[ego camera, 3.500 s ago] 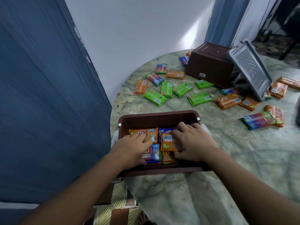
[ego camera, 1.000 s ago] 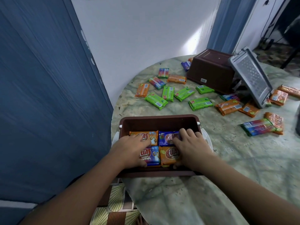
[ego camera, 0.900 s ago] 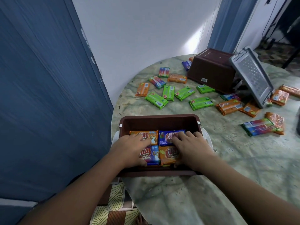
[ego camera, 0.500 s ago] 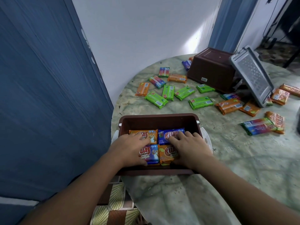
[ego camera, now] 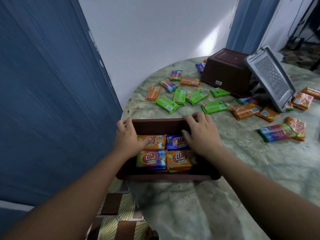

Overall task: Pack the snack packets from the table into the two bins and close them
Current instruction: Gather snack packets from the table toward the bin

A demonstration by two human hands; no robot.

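**Near bin gripped at both far corners**

Bare worktop (ego camera: 199,210) in front; near bin (ego camera: 155,176) overhangs its left edge. Inside: four KUAT packets (ego camera: 152,160), 2 orange, 2 blue, flat. Left hand (ego camera: 129,137) & right hand (ego camera: 200,134) curl over far rim corners. Beyond: loose green packets (ego camera: 213,107), orange packets (ego camera: 245,110), tipped second bin (ego camera: 226,73), grey lid (ego camera: 271,78).

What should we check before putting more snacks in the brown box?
1. Near bin open on top: ok.
2. Four packets inside lie flat: ok.
3. Space left above them: ok.
4. Left hand and right hand free to pick: not ok, both grip the bin's far rim.
5. Loose green packets lie close behind the bin: ok.
6. Bin sits fully on the table: cannot tell.
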